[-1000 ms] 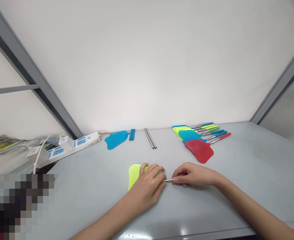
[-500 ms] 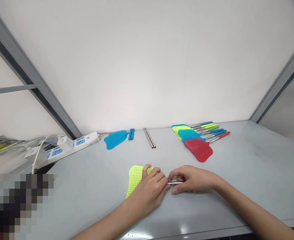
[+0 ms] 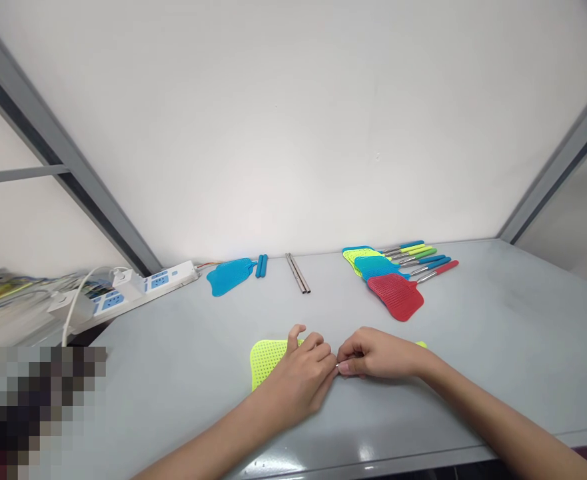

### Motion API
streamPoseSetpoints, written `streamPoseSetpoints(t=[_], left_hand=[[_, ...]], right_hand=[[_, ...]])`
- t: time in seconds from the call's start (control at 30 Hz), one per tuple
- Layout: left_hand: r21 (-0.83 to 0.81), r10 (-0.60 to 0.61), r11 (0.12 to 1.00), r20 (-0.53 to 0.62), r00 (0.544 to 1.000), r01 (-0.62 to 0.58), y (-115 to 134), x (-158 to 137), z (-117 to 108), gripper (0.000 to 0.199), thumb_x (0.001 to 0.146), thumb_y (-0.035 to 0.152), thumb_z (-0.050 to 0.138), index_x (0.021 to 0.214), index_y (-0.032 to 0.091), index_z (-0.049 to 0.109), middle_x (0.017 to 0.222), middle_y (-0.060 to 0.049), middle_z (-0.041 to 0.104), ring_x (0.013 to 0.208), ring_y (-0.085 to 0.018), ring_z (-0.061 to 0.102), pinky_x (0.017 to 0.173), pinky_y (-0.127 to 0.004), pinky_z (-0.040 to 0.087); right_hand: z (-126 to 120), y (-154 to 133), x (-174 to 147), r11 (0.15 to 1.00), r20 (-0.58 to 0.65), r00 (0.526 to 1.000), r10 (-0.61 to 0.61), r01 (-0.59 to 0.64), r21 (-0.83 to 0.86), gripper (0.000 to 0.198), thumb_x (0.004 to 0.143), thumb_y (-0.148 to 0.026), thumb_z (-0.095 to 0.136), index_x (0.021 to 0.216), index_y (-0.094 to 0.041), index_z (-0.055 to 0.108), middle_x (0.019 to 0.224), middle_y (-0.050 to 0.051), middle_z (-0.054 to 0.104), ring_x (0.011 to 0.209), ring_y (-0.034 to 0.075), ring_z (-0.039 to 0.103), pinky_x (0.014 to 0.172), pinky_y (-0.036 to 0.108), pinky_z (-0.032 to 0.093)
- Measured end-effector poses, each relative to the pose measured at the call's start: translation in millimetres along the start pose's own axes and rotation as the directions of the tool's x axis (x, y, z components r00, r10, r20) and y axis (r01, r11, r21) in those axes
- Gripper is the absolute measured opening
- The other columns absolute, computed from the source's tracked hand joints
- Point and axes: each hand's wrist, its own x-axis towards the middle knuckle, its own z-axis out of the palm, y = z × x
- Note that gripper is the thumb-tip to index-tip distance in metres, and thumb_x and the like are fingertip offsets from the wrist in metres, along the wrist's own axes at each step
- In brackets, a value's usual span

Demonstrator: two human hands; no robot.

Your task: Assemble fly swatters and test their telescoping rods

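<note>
A yellow-green fly swatter [image 3: 266,360] with a perforated head lies low over the table in front of me. My left hand [image 3: 306,373] is closed around its neck end, covering part of the head, with one finger raised. Right beside it, my right hand [image 3: 373,355] pinches the swatter's thin metal rod between thumb and fingers. Only a small glint of the rod shows between the two hands. Beyond my right wrist, a yellow-green handle tip [image 3: 422,345] peeks out. The joint between head and rod is hidden by my fingers.
Several assembled swatters, a red one [image 3: 398,297] in front, lie at the back right. Along the wall are blue swatter heads [image 3: 230,275], two blue grips [image 3: 262,266] and metal tubes [image 3: 298,273]. A power strip [image 3: 160,281] with cables stands on the left.
My right hand has moved slightly left, up against my left hand, so the rod between them is mostly covered. The swatter head has tilted, and the handle tip now shows past my right wrist.
</note>
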Motion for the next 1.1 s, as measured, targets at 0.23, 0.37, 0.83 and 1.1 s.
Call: streamPoseSetpoints(t=[0.23,0.37,0.83,1.1], left_hand=[[-0.039,0.006,0.999,0.046,0.999,-0.004,-1,2,-6,0.018,0.084,0.015,0.035,0.079,0.02,0.052,0.066,0.002,0.049,0.074,-0.013,0.043,0.083,-0.037,0.021],[-0.042,0.005,0.999,0.049,0.999,-0.003,-1,2,-7,0.019,0.084,0.015,0.036,0.081,0.022,0.054,0.066,0.002,0.05,0.075,-0.013,0.042,0.084,-0.038,0.02],[-0.048,0.006,0.999,0.042,0.999,-0.004,-1,1,-10,0.021,0.083,0.015,0.035,0.072,0.019,0.053,0.064,0.001,0.05,0.078,-0.016,0.043,0.083,-0.04,0.021],[-0.082,-0.007,0.997,0.042,0.999,0.011,-3,1,-12,0.021,0.082,0.015,0.038,0.064,0.018,0.049,0.062,0.002,0.05,0.078,-0.016,0.042,0.083,-0.04,0.02]], right_hand=[[-1,-3,1,0.997,0.04,0.997,0.059,-0.062,0.056,0.022,0.078,-0.029,0.044,0.067,-0.014,0.054,0.054,-0.004,0.043,0.049,0.007,0.035,0.044,0.017,0.026],[-1,-1,3,0.992,0.06,0.995,0.086,-0.091,0.09,0.023,0.077,-0.031,0.044,0.066,-0.014,0.055,0.052,-0.004,0.041,0.046,0.007,0.035,0.042,0.017,0.026],[-5,2,4,0.96,0.157,0.98,0.119,-0.154,0.235,0.023,0.077,-0.032,0.047,0.065,-0.013,0.053,0.05,-0.005,0.039,0.042,0.005,0.034,0.037,0.015,0.026],[-5,4,5,0.954,0.165,0.978,0.129,-0.168,0.248,0.023,0.076,-0.032,0.047,0.066,-0.014,0.054,0.049,-0.004,0.039,0.043,0.006,0.036,0.038,0.016,0.029]])
